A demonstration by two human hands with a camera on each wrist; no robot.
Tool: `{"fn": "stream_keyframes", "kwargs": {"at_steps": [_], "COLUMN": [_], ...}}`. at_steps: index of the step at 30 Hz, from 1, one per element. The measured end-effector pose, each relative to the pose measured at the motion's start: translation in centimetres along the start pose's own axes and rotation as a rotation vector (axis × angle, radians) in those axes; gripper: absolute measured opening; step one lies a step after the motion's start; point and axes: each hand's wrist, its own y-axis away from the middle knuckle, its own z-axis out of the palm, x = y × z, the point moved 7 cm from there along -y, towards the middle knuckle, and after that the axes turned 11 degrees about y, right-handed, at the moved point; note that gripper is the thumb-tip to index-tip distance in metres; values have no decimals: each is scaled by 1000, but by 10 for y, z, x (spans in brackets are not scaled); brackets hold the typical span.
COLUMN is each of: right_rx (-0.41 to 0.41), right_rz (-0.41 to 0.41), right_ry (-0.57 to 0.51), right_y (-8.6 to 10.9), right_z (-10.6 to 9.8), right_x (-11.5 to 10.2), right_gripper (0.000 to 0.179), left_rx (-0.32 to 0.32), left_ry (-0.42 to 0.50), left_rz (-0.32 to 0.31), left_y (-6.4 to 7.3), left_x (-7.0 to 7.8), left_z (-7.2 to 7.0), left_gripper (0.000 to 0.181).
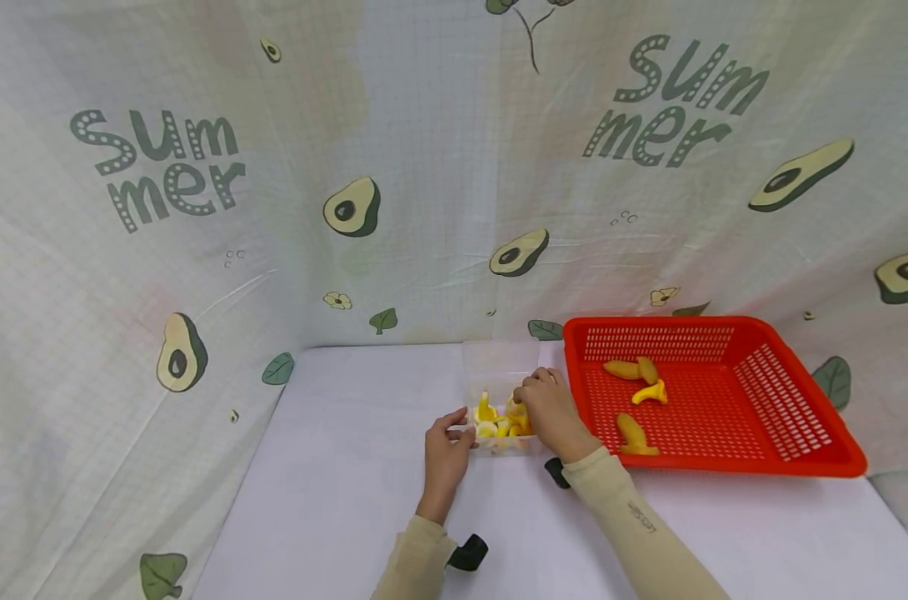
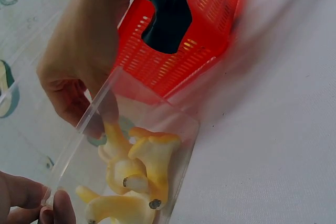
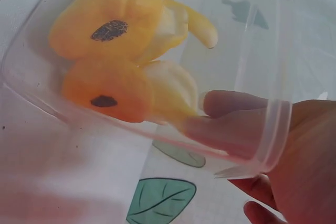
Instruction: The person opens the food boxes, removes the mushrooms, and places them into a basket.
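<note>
Beige sleeves point(image 1: 637, 529) nearest, cut off at bottom edge. Right hand point(image 1: 555, 412) is inside the clear box point(image 2: 176, 119), fingertips pinching one yellow mushroom point(image 3: 121, 95) by the stem; they hide the stem's tip. Left hand point(image 1: 448, 454) grips the box's left rim between thumb and fingers, partly cropped in left wrist view. Box sits between the hands, left of the red basket point(image 1: 709, 408); its transparent edges are hard to make out. Pinched mushroom, right wrist view: cap left, stem right toward the hand, long axis roughly crosswise, tilting slightly down rightward.
</note>
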Motion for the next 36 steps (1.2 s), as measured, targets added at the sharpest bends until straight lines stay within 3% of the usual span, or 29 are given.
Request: {"fn": "stream_keyframes", "kwargs": {"at_steps": [9, 15, 20, 28, 36], "right_rx": [179, 321, 383, 484, 592], "right_rz": [-8, -14, 6, 49, 84], "right_ry": [0, -90, -159, -248, -257], "right_y": [9, 26, 42, 70, 97], "right_z": [-19, -42, -58, -78, -96], "right_x": [1, 4, 12, 40, 73], "right_gripper": [20, 15, 15, 21, 27], "left_rx": [-5, 0, 7, 8, 15], "left_ry": [3, 13, 41, 39, 12], "left_rz": [20, 47, 37, 44, 31], "left_y": [0, 1, 1, 1, 1], "left_x": [1, 4, 3, 4, 0], "left_z": [1, 0, -1, -1, -1], "left_gripper": [37, 37, 36, 36, 37]}}
